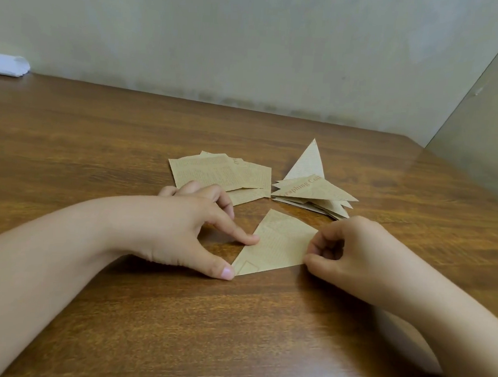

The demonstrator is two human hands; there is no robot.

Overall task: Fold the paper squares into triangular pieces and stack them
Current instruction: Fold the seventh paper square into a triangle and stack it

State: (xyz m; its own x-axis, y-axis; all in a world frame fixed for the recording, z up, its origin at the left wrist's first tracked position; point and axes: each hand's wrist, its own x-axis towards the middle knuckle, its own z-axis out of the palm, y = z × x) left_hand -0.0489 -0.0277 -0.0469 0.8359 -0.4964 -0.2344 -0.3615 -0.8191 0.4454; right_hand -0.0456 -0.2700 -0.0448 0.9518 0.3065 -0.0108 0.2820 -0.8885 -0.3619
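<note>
A folded triangle [276, 244] of tan, newsprint-patterned paper lies flat on the wooden table [128, 140], right between the two hands. Its apex points to the far side, its long edge runs along the near side, and a small printed frame shows at its near-left corner. The left hand [187, 228] presses on it: index fingertip on the left slanted edge, thumb tip touching the near-left corner, the other fingers curled back off the paper. The right hand [346, 249] has its fingers curled in, thumb and fingertips at the triangle's right corner; whether they pinch the paper or only press it, I cannot tell.

Beyond the left hand, a loose pile of unfolded paper squares [222, 175] sits fanned out, same tan print, edges overlapping unevenly. Just to its right, close but apart, is the stack of finished triangles [314, 192], points sticking out to both sides, with lettering visible on the top piece. One triangle [307, 161] rises from the stack's far side, tip pointing away.

The triangle in work lies just near of both piles, with a narrow strip of bare wood between. The table's near edge runs below the forearms, its right edge slants off along a panel [484, 130], and a wall [251, 42] closes the far side. Bare wood stretches wide to the left, where something white [7, 64] sits at the far-left corner.
</note>
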